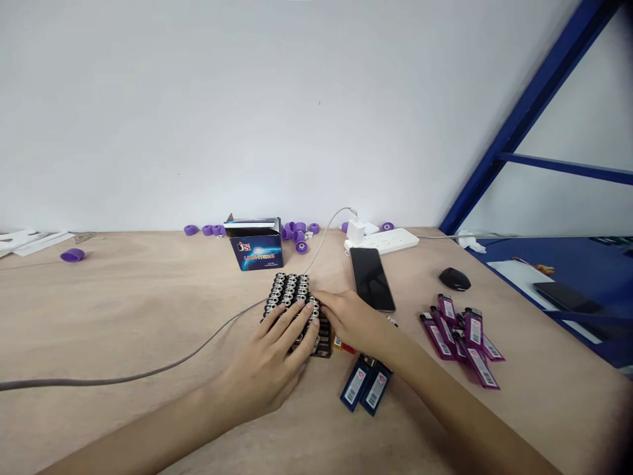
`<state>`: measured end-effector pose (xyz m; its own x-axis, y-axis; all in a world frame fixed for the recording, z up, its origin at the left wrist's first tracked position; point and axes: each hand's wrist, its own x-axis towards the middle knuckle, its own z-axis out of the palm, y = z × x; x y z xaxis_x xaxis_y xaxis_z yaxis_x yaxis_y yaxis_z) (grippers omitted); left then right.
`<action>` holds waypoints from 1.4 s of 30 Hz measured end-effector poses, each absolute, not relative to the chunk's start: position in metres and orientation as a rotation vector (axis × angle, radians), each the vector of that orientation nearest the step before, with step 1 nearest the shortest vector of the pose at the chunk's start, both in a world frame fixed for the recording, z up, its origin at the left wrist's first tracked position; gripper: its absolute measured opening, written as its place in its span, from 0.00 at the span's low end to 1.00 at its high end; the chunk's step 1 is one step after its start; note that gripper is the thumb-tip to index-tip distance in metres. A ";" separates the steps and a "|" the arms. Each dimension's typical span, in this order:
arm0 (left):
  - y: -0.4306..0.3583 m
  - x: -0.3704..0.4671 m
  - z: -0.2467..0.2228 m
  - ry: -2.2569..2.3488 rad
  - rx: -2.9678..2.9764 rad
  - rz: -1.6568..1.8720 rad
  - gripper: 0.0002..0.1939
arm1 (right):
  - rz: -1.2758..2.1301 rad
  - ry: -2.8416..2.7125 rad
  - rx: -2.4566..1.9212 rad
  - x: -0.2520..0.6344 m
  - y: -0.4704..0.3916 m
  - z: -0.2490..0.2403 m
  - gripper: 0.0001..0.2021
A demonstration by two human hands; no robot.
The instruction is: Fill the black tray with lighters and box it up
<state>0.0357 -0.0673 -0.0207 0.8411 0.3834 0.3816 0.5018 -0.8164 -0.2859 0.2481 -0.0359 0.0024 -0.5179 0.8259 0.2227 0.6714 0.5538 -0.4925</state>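
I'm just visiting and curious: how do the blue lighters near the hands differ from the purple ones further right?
The blue lighters number two, lying side by side close under the right hand; the purple lighters are several, heaped loosely and crossing one another, apart from both hands. The blue pair is dark blue, the heap magenta-purple. Both kinds lie flat on the table and carry a pale label.

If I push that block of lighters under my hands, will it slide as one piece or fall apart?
The block of lighters probably slides together, since a dark tray seems to hold the upright rows. Pushed high, it might tip. Both the left hand and right hand steady it.
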 end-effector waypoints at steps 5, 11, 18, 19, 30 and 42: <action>-0.066 0.034 -0.023 -0.648 -2.641 -0.411 0.26 | 0.446 -2.348 -1.225 0.248 -0.035 -0.003 0.18; -0.065 0.033 -0.024 -0.648 -2.634 -0.410 0.26 | 0.283 -2.253 -1.307 0.261 -0.043 -0.007 0.14; -0.078 0.030 -0.017 -0.604 -2.622 -0.594 0.23 | -0.078 -2.054 -1.356 0.285 -0.110 -0.018 0.12; -0.082 0.029 -0.016 -0.552 -2.629 -0.667 0.22 | -0.112 -2.053 -1.380 0.286 -0.121 -0.024 0.11; -0.119 0.038 -0.028 -0.391 -3.085 -1.172 0.14 | -0.086 -2.074 -1.546 0.269 -0.165 -0.064 0.32; -0.113 0.039 -0.035 -0.724 -3.172 -1.503 0.10 | -0.077 -2.116 -1.413 0.262 -0.158 -0.069 0.32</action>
